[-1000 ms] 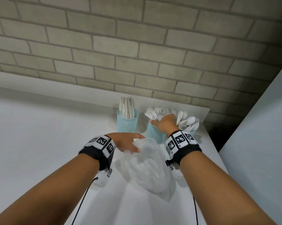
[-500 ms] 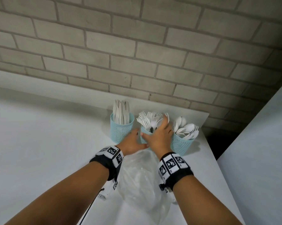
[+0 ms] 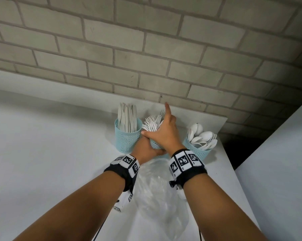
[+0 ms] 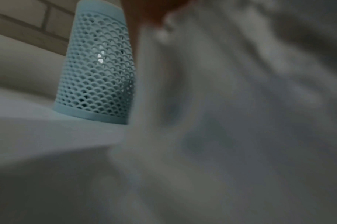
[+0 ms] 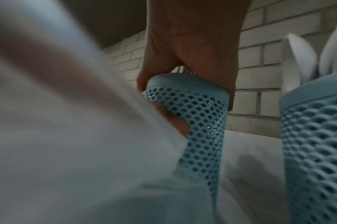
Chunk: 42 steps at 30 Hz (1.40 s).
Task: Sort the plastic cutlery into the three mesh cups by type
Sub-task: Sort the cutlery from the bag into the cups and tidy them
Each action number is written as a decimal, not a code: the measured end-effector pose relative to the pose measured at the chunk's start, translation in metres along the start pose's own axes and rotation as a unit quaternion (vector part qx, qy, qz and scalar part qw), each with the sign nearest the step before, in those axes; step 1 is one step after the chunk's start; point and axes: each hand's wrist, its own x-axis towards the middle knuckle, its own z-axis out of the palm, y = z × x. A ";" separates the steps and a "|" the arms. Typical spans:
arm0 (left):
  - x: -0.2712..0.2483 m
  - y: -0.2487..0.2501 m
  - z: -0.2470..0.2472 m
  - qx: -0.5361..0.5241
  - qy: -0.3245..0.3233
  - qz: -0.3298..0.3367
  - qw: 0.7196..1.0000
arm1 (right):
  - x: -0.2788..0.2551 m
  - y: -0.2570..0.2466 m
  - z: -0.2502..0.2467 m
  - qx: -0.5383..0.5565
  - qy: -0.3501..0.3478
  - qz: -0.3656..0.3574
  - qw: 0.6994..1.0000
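Three teal mesh cups stand at the back of the white table (image 3: 42, 153). The knife cup (image 3: 127, 138) is on the left and also shows in the left wrist view (image 4: 96, 68). The spoon cup (image 3: 199, 150) is on the right, close in the right wrist view (image 5: 317, 151). Between them is the fork cup (image 3: 154, 145), full of white forks (image 3: 151, 125). My left hand (image 3: 145, 150) grips its lower side. My right hand (image 3: 166, 134) holds its rim (image 5: 187, 94) from above, thumb on the left, index finger pointing up. The bag hides the cup's base.
A crumpled clear plastic bag (image 3: 160, 197) lies on the table between my forearms, just in front of the cups, and blurs much of both wrist views. A brick wall (image 3: 146, 58) rises right behind the cups. The table's right edge is close to the spoon cup.
My left hand has let go of the plastic bag and moved forward onto the fork cup. The right hand has stayed on that cup, which now sits closer to the knife cup.
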 end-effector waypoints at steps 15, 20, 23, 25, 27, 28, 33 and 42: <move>0.001 -0.003 -0.001 -0.016 -0.009 0.001 1.000 | -0.003 0.010 -0.013 0.101 0.020 0.015 0.995; 0.003 -0.003 -0.002 -0.014 -0.015 0.008 1.000 | 0.006 0.023 -0.032 0.137 -0.064 0.023 0.988; 0.004 -0.006 -0.002 -0.021 -0.022 0.005 1.000 | 0.009 0.024 -0.030 0.163 -0.072 0.039 0.983; 0.003 -0.005 -0.003 -0.026 -0.025 0.002 0.999 | 0.007 0.024 -0.020 0.155 -0.020 0.057 0.986; 0.003 -0.004 -0.003 -0.024 -0.026 0.004 0.999 | 0.004 0.021 -0.010 0.124 0.064 0.065 0.988; 0.002 -0.003 -0.004 -0.020 -0.025 0.007 0.999 | 0.002 0.018 -0.006 0.100 0.102 0.062 0.988; 0.003 -0.004 -0.003 -0.020 -0.015 0.002 1.000 | -0.002 0.003 -0.010 0.111 0.168 0.001 0.980; -0.001 0.000 -0.002 -0.033 -0.010 0.011 0.999 | 0.023 -0.001 -0.025 -0.005 -0.138 -0.054 0.989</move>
